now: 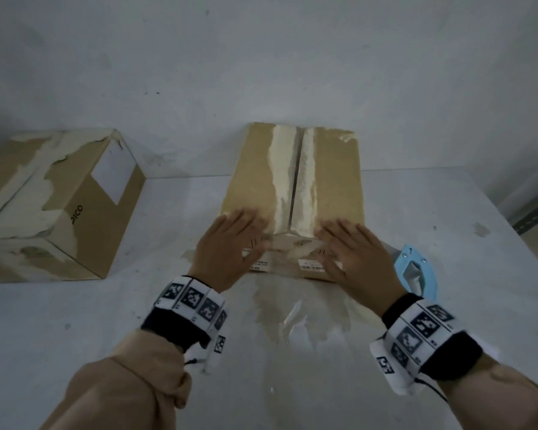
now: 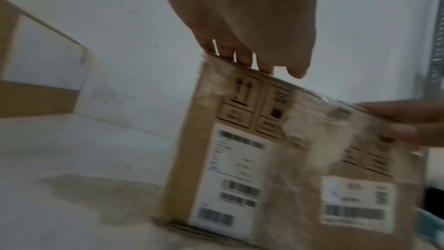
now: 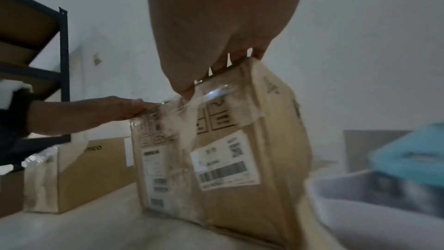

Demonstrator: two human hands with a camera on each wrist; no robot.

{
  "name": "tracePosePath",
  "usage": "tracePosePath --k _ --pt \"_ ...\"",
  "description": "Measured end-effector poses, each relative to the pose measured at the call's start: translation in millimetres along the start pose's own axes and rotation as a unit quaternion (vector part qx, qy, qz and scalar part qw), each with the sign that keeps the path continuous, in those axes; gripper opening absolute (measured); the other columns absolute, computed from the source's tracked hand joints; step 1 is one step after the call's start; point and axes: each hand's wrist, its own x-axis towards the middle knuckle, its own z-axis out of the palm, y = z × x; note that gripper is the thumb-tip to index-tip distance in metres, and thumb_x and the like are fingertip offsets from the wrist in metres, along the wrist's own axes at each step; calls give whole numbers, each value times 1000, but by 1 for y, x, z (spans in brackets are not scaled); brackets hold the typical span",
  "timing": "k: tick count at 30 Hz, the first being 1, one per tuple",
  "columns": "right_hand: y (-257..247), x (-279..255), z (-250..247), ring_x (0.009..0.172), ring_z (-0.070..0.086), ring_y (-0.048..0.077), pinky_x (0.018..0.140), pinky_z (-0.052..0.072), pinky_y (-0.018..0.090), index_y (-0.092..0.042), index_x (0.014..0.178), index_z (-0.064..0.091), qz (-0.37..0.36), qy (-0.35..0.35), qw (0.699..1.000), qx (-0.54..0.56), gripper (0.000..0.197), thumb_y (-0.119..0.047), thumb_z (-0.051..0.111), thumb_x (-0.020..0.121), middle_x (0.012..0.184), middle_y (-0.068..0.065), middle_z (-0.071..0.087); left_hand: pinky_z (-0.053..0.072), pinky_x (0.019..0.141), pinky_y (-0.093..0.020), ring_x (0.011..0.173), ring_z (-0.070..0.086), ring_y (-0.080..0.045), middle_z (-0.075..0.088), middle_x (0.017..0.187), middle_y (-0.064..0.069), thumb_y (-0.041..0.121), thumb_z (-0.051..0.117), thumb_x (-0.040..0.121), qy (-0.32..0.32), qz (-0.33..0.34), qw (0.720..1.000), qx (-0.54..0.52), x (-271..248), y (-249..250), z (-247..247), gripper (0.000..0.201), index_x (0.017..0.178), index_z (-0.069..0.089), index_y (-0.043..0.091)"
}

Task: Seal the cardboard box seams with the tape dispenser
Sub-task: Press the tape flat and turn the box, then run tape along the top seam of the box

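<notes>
Resting on the white tabletop (image 1: pixel 90 321), the cardboard box (image 1: pixel 255 181) stands mid-table against the wall. Left hand (image 1: pixel 230 252) and right hand (image 1: pixel 354 259) lie flat on its near top edge, fingers (image 2: pixel 242 58) straight, slightly spread, either side of the seam. Blue tape dispenser (image 1: pixel 416 274) sits just right of the box.

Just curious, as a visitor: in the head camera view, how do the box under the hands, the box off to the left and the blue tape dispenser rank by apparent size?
1. Box on the left, though it may simply be nearer the camera.
2. Box under the hands, a close second.
3. Blue tape dispenser, clearly smallest and partly hidden.
</notes>
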Motion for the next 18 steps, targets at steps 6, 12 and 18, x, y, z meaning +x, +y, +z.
tracePosePath --k 6,12,18 --pt "23 -24 5 136 26 15 111 20 36 -14 137 39 64 35 993 91 64 -55 16 93 146 -1 31 25 111 -39 138 34 -24 39 147 -3 62 -3 87 48 -29 996 -69 -4 -11 7 78 137 43 24" --pt "7 -24 2 137 9 5 111 16 28 -13 139 36 99 53 981 159 65 -51 39 86 150 -4 23 46 90 -39 100 64 -29 70 109 -8 48 32 90 177 -82 976 -94 9 4 1 52 97 72 15" --pt "28 -55 10 134 31 30 105 31 44 -7 137 35 204 111 963 137 80 -67 21 86 151 18 20 13 111 -51 129 35 -27 43 136 -6 34 43 88 88 -202 973 -64 33 25 -14 34 118 51 18"
